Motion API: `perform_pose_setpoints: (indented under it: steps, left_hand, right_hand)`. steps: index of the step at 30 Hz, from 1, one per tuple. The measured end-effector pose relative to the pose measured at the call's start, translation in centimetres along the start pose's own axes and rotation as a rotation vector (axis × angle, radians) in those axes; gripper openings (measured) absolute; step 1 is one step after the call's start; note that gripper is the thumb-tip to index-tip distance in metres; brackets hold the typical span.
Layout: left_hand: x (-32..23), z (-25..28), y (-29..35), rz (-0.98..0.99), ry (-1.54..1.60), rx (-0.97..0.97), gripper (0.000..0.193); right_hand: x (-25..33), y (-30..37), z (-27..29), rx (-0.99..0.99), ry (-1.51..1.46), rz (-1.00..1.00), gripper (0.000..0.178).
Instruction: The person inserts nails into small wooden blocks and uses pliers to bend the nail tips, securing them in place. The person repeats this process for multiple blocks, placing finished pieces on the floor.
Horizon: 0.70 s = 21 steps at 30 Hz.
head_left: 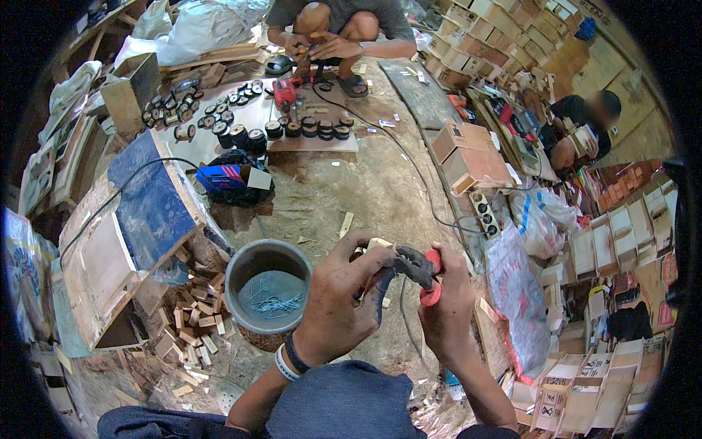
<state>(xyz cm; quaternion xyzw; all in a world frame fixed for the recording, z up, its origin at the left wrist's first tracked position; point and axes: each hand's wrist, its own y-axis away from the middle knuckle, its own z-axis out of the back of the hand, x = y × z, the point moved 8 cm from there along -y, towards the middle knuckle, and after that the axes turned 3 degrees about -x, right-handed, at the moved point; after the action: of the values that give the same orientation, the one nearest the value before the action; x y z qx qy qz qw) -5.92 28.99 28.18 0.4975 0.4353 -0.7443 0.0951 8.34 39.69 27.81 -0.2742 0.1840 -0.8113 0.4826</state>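
My left hand [342, 296], with a black band and a white band at its wrist, is closed round a small pale wooden block [379, 244]. Most of that block is hidden by my fingers. Red-handled pliers [430, 294] are gripped in my right hand [449, 311]. Their dark jaws [414, 266] point left and meet the block beside my left fingertips; what lies between the jaws I cannot make out. Left of my left hand stands a round grey tub [235, 307] with thin bluish wire pieces [281, 301] in it.
Loose wooden blocks [191, 322] are heaped left of the tub, by a blue-topped wooden stand [150, 197]. Farther off are dark spools [252, 139], a red power drill [285, 94] and a squatting co-worker [336, 47]. A cable [406, 157] crosses to a power strip [482, 212]. Another person sits at right.
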Motion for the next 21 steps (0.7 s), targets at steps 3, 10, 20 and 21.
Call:
perform_pose_setpoints:
  steps: [3, 10, 20, 21]
  left_hand:
    - [0.1, -0.2, -0.1, 0.019, 0.002, 0.017, 0.032]
    - [-0.1, 0.2, -0.4, 0.050, -0.045, 0.034, 0.026]
    - [4.5, -0.4, -1.2, 0.127, -0.074, 0.025, 0.020]
    - [5.6, -0.6, -1.3, 0.189, -0.070, 0.039, 0.020]
  right_hand:
    - [0.1, -0.2, 0.3, -0.021, -0.016, 0.035, 0.065]
    - [0.2, -1.3, 0.0, 0.046, -0.105, 0.117, 0.059]
    - [-2.5, -2.5, -5.1, 0.190, -0.220, -0.031, 0.035]
    - [-2.9, -2.4, -6.2, 0.228, -0.272, -0.083, 0.033]
